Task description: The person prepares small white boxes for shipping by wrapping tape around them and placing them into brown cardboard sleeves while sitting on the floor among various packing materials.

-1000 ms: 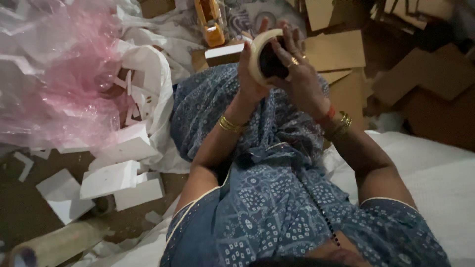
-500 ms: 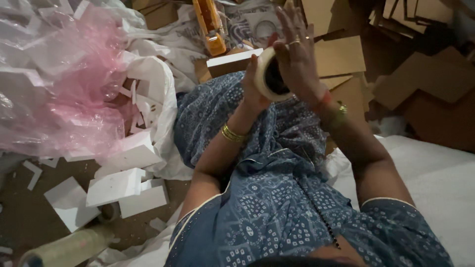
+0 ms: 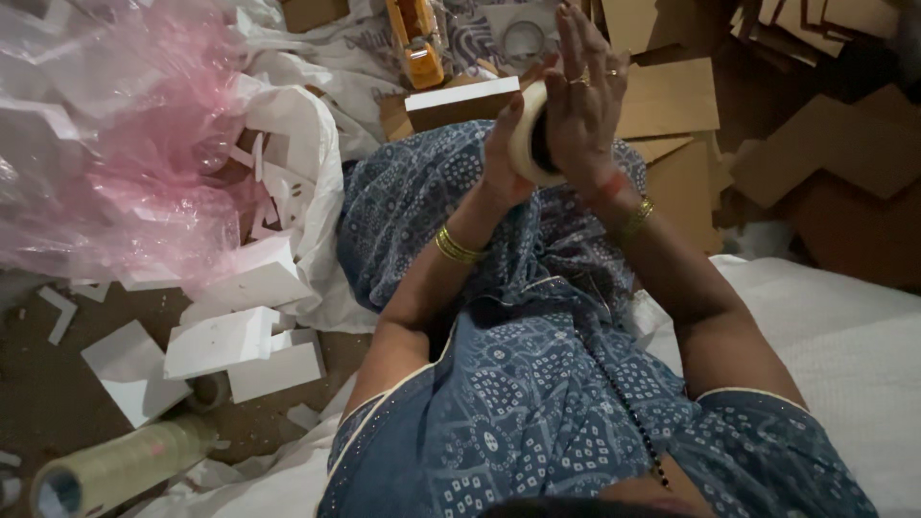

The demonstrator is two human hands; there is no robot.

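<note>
A pale roll of tape point(image 3: 526, 139) is pressed between my two hands above my lap. My left hand point(image 3: 501, 144) grips its near rim from below. My right hand point(image 3: 581, 101) lies flat over the roll's far side, fingers stretched upward, rings on them. Gold bangles sit on both wrists. My blue patterned clothing fills the middle of the view. A flat white foam strip point(image 3: 462, 94) rests on a brown block just beyond the hands.
White foam pieces point(image 3: 223, 338) lie scattered on the brown floor at left beside a pink plastic bag point(image 3: 125, 163). A long roll of clear film point(image 3: 115, 470) lies at bottom left. Cardboard sheets point(image 3: 825, 144) pile at right. A yellow tape dispenser point(image 3: 417, 43) and a small tape ring point(image 3: 524, 40) sit at top.
My hands turned the roll edge-on and lifted slightly. My right hand's fingers straightened flat against it. The view shifted a little.
</note>
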